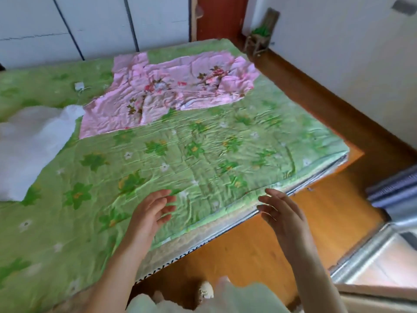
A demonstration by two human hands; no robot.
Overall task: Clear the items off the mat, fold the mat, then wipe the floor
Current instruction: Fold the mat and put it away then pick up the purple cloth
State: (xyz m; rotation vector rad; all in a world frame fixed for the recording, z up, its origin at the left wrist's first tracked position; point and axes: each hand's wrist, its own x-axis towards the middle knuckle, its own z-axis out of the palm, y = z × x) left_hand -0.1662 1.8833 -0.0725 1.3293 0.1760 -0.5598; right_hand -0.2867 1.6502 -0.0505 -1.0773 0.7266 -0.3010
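Both hands sit nearest the lens, reaching forward over the near edge of the bedding. Left hand (153, 210) open, fingers loosely curled, holding nothing, hovering over the green flowered quilt (203, 154). Right hand (279, 213) also open and empty, fingers spread, just beside the quilt's near right edge, over the wooden floor (259, 240). Whether either hand touches the fabric cannot be told; motion blur.

Green quilt covers most of the frame, wrinkled, spread flat. Under its near edge a paler layer with a dark stitched border (180, 256) shows; likely the mat itself, though that is a judgement. Pink flowered cloth (167, 91) lies crumpled on the far middle of the quilt. White fabric (29, 145) heaped at the left, partly on the quilt. Small white tag-like scrap (79, 86) far left, too small to identify.

Step in hand: clearing, not finished. Pink cloth and white heap are yet to be removed; folding and wiping not begun.

Next move, as I judge: either lift the loose cloths away first, or grip the quilt's near edge with both hands. Thin, limp fabric; wants a pinch at two well-separated points.
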